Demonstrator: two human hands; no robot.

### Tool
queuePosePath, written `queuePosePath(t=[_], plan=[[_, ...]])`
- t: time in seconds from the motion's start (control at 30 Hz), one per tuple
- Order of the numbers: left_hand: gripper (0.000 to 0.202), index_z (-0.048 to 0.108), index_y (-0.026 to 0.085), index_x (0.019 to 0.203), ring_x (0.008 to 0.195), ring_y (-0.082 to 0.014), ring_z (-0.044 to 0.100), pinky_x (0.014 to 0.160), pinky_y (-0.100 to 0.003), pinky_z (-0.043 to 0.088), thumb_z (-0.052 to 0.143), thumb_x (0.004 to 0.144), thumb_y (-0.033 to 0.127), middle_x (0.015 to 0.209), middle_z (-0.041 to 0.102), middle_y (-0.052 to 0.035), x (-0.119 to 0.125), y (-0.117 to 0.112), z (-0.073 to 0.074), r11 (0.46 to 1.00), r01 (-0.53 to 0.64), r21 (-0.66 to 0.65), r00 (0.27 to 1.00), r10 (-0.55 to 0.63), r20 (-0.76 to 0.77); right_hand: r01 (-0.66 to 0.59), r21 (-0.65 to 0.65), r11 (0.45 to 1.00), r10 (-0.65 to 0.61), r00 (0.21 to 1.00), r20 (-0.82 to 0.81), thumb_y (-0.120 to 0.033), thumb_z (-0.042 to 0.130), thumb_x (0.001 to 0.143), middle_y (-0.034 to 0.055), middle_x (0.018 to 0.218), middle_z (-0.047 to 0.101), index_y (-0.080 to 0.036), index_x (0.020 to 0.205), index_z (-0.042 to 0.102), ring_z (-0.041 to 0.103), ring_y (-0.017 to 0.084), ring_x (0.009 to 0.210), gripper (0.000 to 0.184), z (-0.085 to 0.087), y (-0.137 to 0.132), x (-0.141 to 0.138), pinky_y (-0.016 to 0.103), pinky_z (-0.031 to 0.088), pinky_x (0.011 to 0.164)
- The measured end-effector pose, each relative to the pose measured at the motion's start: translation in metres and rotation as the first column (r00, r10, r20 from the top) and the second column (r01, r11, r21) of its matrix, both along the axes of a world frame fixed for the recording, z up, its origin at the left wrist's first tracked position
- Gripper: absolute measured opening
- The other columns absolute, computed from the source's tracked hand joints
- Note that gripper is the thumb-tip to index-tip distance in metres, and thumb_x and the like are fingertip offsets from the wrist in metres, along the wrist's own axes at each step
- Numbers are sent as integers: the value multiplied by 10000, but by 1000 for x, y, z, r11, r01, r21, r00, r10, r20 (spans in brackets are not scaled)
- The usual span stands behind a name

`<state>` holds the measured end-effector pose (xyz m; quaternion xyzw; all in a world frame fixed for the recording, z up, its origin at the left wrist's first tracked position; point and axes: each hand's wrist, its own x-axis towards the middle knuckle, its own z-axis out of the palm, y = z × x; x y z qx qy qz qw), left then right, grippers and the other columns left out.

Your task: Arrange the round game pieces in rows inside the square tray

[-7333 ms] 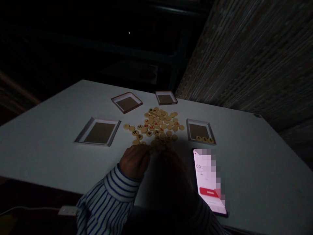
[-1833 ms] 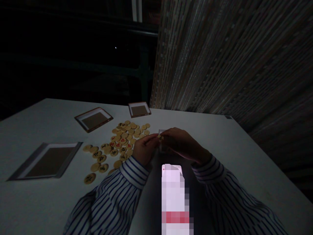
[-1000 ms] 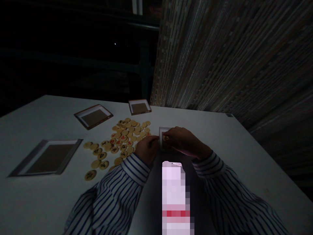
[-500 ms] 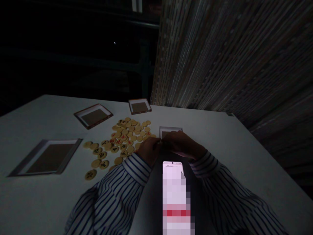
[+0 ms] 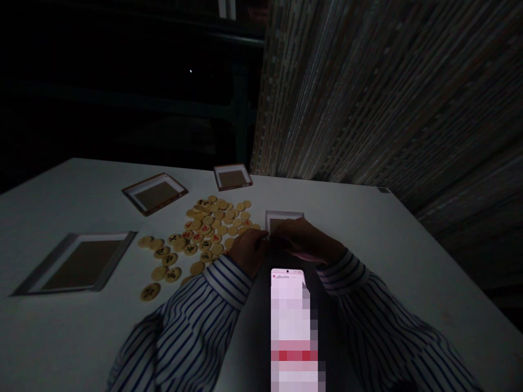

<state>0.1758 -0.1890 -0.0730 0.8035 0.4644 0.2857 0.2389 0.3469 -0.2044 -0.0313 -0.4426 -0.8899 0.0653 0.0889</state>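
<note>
My left hand is closed at the right edge of a spread of round wooden Chinese chess pieces, marked in red and black. Opposite it, my right hand is curled with its fingers bent inward. The fingertips of both hands nearly meet; what they hold, if anything, is too dark and hidden to make out. Just behind them lies a shallow box half, partly covered by my right hand. Below my wrists a phone glows, its screen pixelated.
Three more shallow open boxes lie on the white table: a large one at left, a brown-rimmed one behind the pieces, and a smaller one near the far edge. A strand curtain hangs at the far right. The room is dim.
The view has shifted very slightly. Both hands hold nearly the same place and pose, and the pieces and boxes lie as before.
</note>
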Motion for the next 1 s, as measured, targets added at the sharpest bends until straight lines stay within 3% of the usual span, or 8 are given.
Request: queuePosePath(t=[0.4, 0.57, 1.0], plan=[[261, 675, 194, 919, 888, -221, 629, 800, -354, 493, 497, 731, 168, 929, 692, -81, 1, 0, 1, 1000, 0, -10, 1000, 0, -11, -38, -17, 999, 37, 998, -54, -105, 467, 781, 19, 935, 657, -258, 864, 653, 572, 173, 891, 255, 2, -1, -3, 297, 404, 758], [262, 667, 198, 944, 894, -209, 629, 808, -335, 491, 499, 742, 179, 934, 692, -73, 1, 0, 1, 1000, 7, 2, 1000, -7, -22, -12, 13, 1000, 13, 999, -46, -101, 488, 766, 32, 867, 669, -251, 884, 655, 578, 196, 856, 253, 2, -3, -4, 319, 399, 737], [277, 655, 148, 962, 908, -234, 623, 819, -354, 491, 512, 725, 145, 952, 678, -107, 1, -1, 2, 999, -18, -38, 1000, 18, 3, 0, -2, 1000, 0, 1000, -25, -126, 476, 786, 12, 923, 654, -273, 911, 644, 571, 168, 859, 256, -1, -2, -3, 305, 396, 735]])
